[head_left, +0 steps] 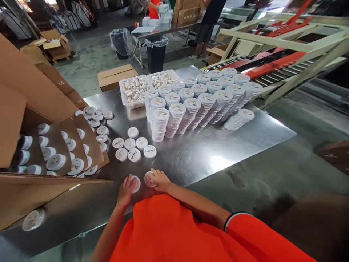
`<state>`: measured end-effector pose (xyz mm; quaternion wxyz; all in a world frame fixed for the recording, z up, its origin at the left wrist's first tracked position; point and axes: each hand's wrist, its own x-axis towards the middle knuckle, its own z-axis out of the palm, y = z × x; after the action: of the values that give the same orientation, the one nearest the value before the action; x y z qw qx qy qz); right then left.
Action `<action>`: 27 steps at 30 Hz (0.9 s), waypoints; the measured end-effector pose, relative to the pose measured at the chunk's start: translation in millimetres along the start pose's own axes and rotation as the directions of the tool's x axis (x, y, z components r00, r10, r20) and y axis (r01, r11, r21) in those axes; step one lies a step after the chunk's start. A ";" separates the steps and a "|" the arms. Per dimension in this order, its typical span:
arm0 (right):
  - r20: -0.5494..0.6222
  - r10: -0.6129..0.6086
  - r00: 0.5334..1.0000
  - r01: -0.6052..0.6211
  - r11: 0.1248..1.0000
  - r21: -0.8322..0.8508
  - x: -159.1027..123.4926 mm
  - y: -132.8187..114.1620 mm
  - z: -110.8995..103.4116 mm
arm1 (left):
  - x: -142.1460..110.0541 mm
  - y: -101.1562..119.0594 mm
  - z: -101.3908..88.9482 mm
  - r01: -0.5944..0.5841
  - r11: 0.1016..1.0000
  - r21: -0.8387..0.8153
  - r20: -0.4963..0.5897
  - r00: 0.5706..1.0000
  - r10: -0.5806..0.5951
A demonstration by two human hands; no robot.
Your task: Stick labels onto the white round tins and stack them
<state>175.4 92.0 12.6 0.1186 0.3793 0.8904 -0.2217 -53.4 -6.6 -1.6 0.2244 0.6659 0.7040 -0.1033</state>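
Near the table's front edge my left hand (125, 191) curls its fingers around the left side of a round plastic tub (135, 185). Just right of it my right hand (161, 181) grips a second round plastic tub (148, 179); its thumb side is partly hidden. The two tubs stand a little apart. Beyond them lies a cluster of white lids (132, 132), some printed with lettering. Behind and to the right rise rows of stacked tubs (178, 108) with labelled tops.
An open carton (54, 191) with cardboard dividers holds more lids at left. White baskets (134, 105) of small white pieces stand at the table's back. A short stack (240, 119) leans low at right. Other people work at a far table (141, 34), near a roller conveyor (283, 72).
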 end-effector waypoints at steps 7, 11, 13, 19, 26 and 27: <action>-0.022 -0.076 0.997 0.075 0.996 -0.041 19.4 -10.1 2.4 | -11.3 17.5 33.7 0.255 0.967 0.011 -0.088 0.963 -0.253; -0.026 -0.053 0.998 0.051 0.996 -0.074 28.3 -23.8 2.1 | -13.2 22.1 35.7 0.302 0.953 0.036 -0.104 0.949 -0.297; -0.009 -0.039 0.999 0.038 0.997 -0.065 28.4 -27.0 1.7 | -12.6 21.9 30.2 0.318 0.947 0.048 -0.089 0.946 -0.313; -0.049 0.129 0.990 -0.125 0.990 0.067 46.3 -1.3 -18.8 | -11.1 27.2 26.2 0.372 0.926 0.070 -0.226 0.910 -0.348; -0.145 0.095 0.985 -0.102 0.994 -0.038 97.7 58.9 -42.7 | 33.4 34.6 66.2 0.140 0.990 -0.029 -0.359 0.923 -0.141; -0.138 0.090 0.986 -0.095 0.995 -0.033 98.2 64.6 -38.0 | 44.1 30.2 72.4 0.175 0.979 -0.104 -0.377 0.904 -0.201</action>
<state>153.7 211.3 -11.1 0.0753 0.4321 0.8821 -0.1720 -11.4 3.3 -80.6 0.0930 0.5942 0.7982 0.0322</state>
